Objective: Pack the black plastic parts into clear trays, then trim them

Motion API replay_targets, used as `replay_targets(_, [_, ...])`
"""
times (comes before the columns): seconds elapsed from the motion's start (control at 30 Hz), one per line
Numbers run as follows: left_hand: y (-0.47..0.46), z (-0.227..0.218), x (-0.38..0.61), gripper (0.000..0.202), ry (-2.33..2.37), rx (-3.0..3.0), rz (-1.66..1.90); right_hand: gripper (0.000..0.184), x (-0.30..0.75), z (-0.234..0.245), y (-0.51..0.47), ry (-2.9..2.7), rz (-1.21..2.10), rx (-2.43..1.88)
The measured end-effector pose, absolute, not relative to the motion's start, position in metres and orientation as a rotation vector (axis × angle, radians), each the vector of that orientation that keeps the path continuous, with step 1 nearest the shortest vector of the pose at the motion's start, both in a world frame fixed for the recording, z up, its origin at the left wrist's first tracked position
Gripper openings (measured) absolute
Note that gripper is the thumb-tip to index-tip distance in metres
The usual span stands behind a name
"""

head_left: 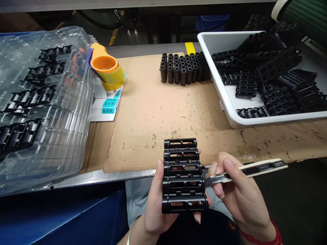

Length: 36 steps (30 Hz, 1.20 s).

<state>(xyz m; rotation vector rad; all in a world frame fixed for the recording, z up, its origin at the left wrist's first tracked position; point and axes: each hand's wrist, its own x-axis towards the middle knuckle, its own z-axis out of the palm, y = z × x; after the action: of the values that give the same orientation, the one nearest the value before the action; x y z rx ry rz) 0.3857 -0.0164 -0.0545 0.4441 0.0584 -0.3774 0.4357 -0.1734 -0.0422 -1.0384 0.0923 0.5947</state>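
Head view: L hand (157,204) closed round black plastic frame (184,177), thumb on front, held just past desk edge (102,177). R hand (241,194) pinches utility knife (258,169), knife blade (217,179) right at frame's R side. On cardboard sheet (163,115): upright black tubes (182,68) in block. White tray (224,92) at back R w/ more black frames (255,78). L: clear plastic tray (46,112) w/ black parts, orange-yellow tape roll (106,66), teal-labelled boxes (109,106).
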Motion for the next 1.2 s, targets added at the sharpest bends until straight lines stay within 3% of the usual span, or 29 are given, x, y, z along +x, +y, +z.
replay_targets(0.2, [-0.019, -0.054, 0.385, 0.072, 0.054, 0.468, -0.391, 0.042, 0.432, -0.042, -0.169, 0.124, 0.652, -1.017])
replay_targets(0.6, [-0.021, -0.053, 0.381, 0.068, 0.017, 0.448, -0.393, 0.031, 0.426, -0.045, -0.172, 0.091, 0.665, -0.904])
replay_targets(1.2, [-0.014, -0.056, 0.371, 0.07, 0.125, 0.528, -0.383, 0.039, 0.44, -0.041, -0.185, 0.142, 0.486, -1.122])
